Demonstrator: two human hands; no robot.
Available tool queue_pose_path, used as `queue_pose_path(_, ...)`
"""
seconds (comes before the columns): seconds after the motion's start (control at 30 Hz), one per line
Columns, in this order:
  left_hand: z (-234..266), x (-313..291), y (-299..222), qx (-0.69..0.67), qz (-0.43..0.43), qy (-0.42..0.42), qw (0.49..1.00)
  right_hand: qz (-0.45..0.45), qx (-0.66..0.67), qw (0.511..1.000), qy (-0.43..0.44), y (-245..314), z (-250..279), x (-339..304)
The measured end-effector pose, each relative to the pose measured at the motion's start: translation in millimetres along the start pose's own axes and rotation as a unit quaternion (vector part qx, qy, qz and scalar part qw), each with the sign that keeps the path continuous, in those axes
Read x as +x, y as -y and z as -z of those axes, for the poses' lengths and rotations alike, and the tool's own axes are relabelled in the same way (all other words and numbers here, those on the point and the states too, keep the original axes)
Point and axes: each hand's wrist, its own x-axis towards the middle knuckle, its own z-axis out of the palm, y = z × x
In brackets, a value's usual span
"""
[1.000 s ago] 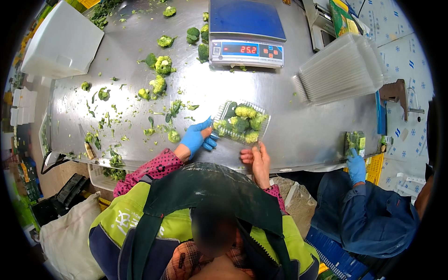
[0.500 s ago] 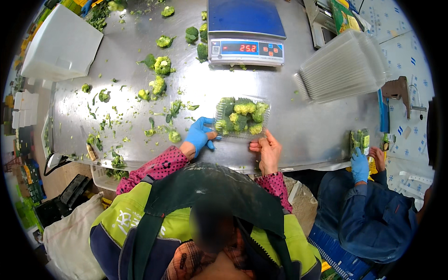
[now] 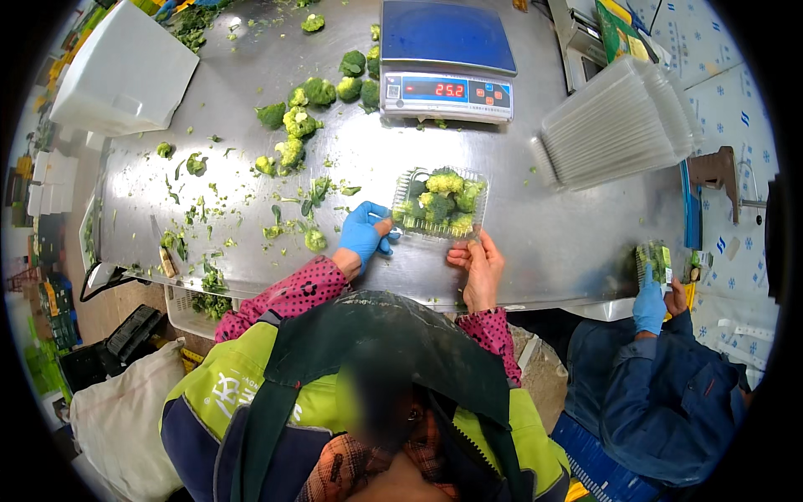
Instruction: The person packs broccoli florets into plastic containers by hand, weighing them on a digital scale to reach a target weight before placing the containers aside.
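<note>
A clear plastic box (image 3: 416,226) full of broccoli florets (image 3: 445,182) is held just in front of me, at the middle of the steel table. In a blue glove, my left hand (image 3: 365,235) has its thumb and fingers closed at the near left corner of the box. My bare right hand (image 3: 479,266) pinches the near right corner between thumb and fingers. Whether a lid covers the florets I cannot tell. Beyond the box stands a blue-topped scale (image 3: 447,38) with a lit red display and nothing on its plate.
Loose florets (image 3: 301,123) and green scraps lie on the table (image 3: 519,217) to the left. A stack of clear trays (image 3: 615,125) stands at right, a white bin (image 3: 125,71) at far left. A knife (image 3: 166,261) lies near the front edge. At right, a co-worker holds a labelled broccoli pack (image 3: 655,261).
The whole view has shifted slightly. Both hands keep hold of the box, whose near edge has tipped a little. More florets show left of the scale.
</note>
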Motion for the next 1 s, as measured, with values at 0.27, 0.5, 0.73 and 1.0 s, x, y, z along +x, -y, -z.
queue_pose_path(0.27,-50,-6,13,0.039,-0.005,0.020,0.999,0.044,-0.029,0.996,-0.067,11,46,-12)
queue_pose_path(0.5,-91,-6,11,0.120,0.035,0.282,0.951,0.101,0.074,0.945,-0.303,49,162,2)
queue_pose_path(0.73,-69,-18,-2,0.087,-0.002,0.227,0.970,0.189,-0.082,0.846,-0.491,140,212,1)
queue_pose_path(1.0,-46,-43,-17,0.102,-0.072,0.161,0.979,0.661,-0.532,0.464,-0.257,304,59,53)
